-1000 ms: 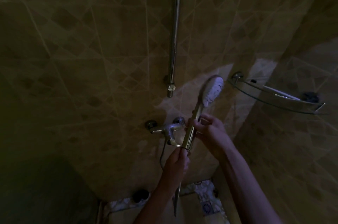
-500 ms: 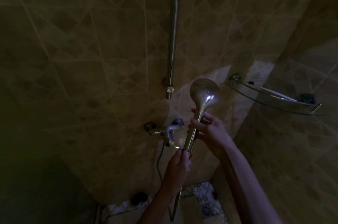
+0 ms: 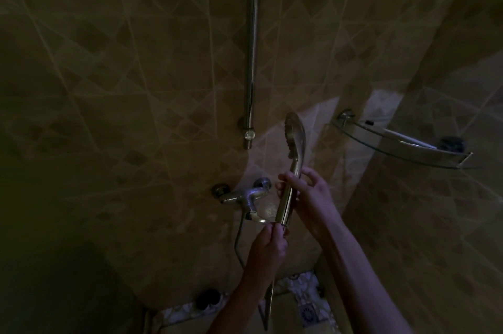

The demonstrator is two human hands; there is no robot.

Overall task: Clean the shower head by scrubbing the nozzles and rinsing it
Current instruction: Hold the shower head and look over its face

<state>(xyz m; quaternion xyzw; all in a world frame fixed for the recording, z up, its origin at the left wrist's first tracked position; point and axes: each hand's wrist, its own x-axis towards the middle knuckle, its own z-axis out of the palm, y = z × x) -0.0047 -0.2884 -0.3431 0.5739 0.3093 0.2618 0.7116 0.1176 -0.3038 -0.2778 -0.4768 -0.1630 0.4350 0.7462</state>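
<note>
shower head [image 3: 295, 137]: held upright in front of the tiled wall [image 3: 136, 88], centre of view. Seen edge-on; nozzle face points left, chrome back to the right. Nozzles barely readable in the dim light.
handle [image 3: 285, 200]: chrome, runs down and slightly left from the head, lower end just right of the mixer tap.
right hand [image 3: 310, 197]: wrapped around the upper part of the handle from the right. Thumb and fingertips pinch the handle, other fingers loosely spread, not a tight fist.
left hand [image 3: 269, 246]: just below the handle's lower end, fingers narrow, pinched together at the joint where the hose meets the handle. Exact contact too dark to resolve.
hose [image 3: 269, 303]: thin, hangs down from the left hand toward the floor. A second run loops from under the tap down the wall, left of the left forearm.
mixer tap [image 3: 246, 193]: chrome, wall-mounted, just left of the handle, apart from both hands.
riser rail [image 3: 251, 47]: vertical chrome bar on the wall, above the tap, left of the shower head, not touching it.
glass corner shelf [image 3: 394, 147]: right of the head, well apart; a small dark item at its right end, can't identify.
floor drain [image 3: 309, 314]: bottom of view, near the patterned floor tiles, right of the hanging hose.
lighting: very dim, one brighter patch on the wall behind the tap and head.
</note>
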